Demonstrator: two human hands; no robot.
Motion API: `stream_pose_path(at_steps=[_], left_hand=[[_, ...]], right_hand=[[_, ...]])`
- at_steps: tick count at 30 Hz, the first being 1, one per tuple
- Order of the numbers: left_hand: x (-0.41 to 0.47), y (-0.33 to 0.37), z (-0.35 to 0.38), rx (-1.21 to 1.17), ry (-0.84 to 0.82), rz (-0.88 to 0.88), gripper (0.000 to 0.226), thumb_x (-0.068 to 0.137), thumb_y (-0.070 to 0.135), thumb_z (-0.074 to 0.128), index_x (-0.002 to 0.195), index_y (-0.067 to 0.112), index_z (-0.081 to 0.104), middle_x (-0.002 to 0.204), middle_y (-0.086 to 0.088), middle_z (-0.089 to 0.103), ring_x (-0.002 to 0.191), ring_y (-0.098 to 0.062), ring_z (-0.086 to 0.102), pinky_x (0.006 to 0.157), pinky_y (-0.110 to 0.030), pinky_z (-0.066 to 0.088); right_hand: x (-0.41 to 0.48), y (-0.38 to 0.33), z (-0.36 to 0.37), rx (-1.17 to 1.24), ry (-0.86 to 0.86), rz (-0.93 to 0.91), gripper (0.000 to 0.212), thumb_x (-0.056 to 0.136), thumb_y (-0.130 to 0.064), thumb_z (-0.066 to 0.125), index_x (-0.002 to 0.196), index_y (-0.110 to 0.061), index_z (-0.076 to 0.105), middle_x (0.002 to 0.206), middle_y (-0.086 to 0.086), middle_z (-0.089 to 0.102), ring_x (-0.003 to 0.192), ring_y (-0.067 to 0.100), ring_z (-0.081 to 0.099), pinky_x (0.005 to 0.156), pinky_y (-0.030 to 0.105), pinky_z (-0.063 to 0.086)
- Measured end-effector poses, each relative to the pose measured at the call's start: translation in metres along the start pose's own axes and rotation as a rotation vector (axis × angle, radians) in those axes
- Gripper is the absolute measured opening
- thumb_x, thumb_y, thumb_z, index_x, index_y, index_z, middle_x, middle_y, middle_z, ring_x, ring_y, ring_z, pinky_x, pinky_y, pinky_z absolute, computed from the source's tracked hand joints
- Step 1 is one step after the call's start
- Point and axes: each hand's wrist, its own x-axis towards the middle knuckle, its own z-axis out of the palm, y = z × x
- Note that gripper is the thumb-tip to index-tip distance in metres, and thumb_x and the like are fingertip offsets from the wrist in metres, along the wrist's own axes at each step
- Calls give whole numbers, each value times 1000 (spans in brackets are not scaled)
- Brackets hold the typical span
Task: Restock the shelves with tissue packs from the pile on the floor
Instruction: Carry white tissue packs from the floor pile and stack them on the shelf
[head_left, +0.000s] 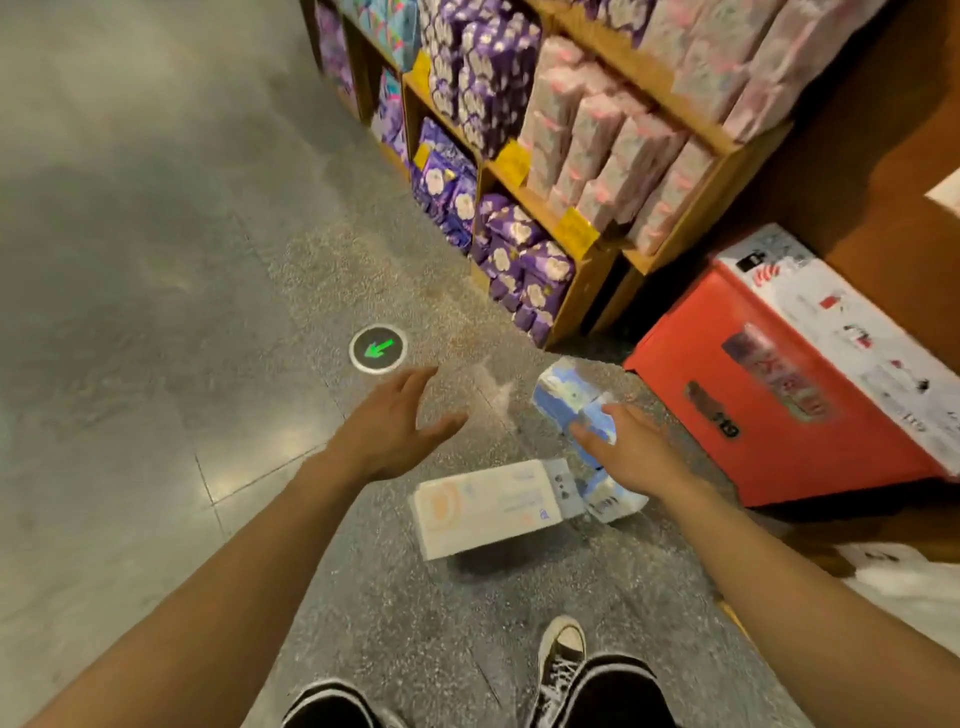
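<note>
A wooden shelf (589, 291) is standing at the top. It is holding purple packs (524, 270) low down and pink packs (613, 150) higher up. A big red box (769, 415) is sitting on the floor (156, 312), just to the right of the right hand (631, 454). A round mark with a green arrow (377, 348) is showing on the floor near the left hand (395, 423). A black shoe with white laces (561, 654) is peeking in at the bottom.

Everything is looking blurry, so the words on the packs are too smeared to read. The right hand is covering the middle of the blue tissue pack (566, 395).

The white tissue pack (488, 506) is lying flat on the floor between the arms, with its long side going left to right. The blue tissue pack is lying beside its right end, slanting from far left to near right.

The left hand is open with fingers spread, holding nothing. The right hand is reaching over the blue tissue pack with straight fingers, and I cannot tell if it is touching.
</note>
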Motion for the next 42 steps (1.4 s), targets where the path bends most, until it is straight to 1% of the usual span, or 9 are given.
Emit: stream_pose_path(at_steps=[3, 10, 14, 16, 19, 22, 26, 30, 42], left_hand=[[30, -49, 91, -42, -10, -45, 83, 90, 70, 48, 157, 27, 22, 162, -4, 30, 145, -25, 34, 116, -43, 31], [96, -188, 322, -128, -10, -214, 92, 90, 69, 49, 160, 23, 12, 165, -5, 21, 149, -25, 27, 118, -41, 27], [128, -244, 431, -283, 77, -413, 105, 87, 62, 62, 160, 14, 4, 167, -8, 15, 151, -28, 21, 120, -44, 23], [141, -262, 473, -392, 133, -519, 111, 83, 58, 71, 159, 13, 4, 161, -11, 28, 145, -32, 33, 114, -47, 33], [152, -273, 517, -583, 198, -627, 97, 82, 51, 76, 151, 19, 15, 129, -3, 56, 105, -26, 58, 92, -43, 49], [157, -274, 526, -627, 267, -654, 82, 79, 54, 77, 140, 25, 31, 120, 2, 60, 94, -21, 59, 83, -40, 54], [143, -253, 465, -674, 379, -628, 77, 74, 50, 83, 135, 29, 40, 120, 6, 61, 99, -19, 59, 82, -34, 48], [95, -198, 325, -687, 507, -575, 82, 74, 47, 84, 139, 29, 38, 116, 14, 54, 101, -13, 54, 84, -29, 41], [-97, -44, -169, -699, 789, -571, 74, 69, 54, 85, 126, 29, 46, 108, 9, 58, 96, -20, 59, 78, -31, 45]], right_hand=[[53, 45, 68, -1, 13, -12, 76, 98, -64, 47, 154, -15, 32, 157, 14, 37, 136, 35, 45, 107, 51, 42], [205, 156, 249, 21, -39, 40, 112, 77, -86, 36, 163, -17, 14, 169, 6, 20, 148, 30, 35, 115, 52, 37], [275, 199, 333, 134, -84, 59, 114, 80, -79, 54, 163, -15, 10, 168, 6, 21, 148, 30, 35, 116, 50, 36], [305, 215, 366, 189, -97, 95, 116, 79, -75, 62, 161, -11, 12, 164, 9, 30, 144, 32, 42, 109, 46, 43], [333, 232, 404, 363, -133, 72, 81, 77, -64, 71, 143, -19, 54, 138, 0, 65, 111, 12, 68, 82, 27, 56], [335, 232, 414, 511, -144, 26, 39, 84, -42, 78, 119, -26, 71, 111, -6, 78, 86, 3, 75, 64, 18, 57], [310, 199, 370, 676, -134, 1, 24, 84, -25, 81, 105, -26, 69, 92, -11, 78, 75, 4, 76, 56, 19, 57], [253, 132, 271, 707, -13, -68, 76, 59, -65, 88, 121, -28, 65, 109, -10, 76, 95, 14, 75, 75, 38, 61], [0, -219, -121, 734, -70, -443, 35, 83, -23, 83, 115, -17, 70, 102, -2, 79, 87, 14, 77, 61, 23, 59]])
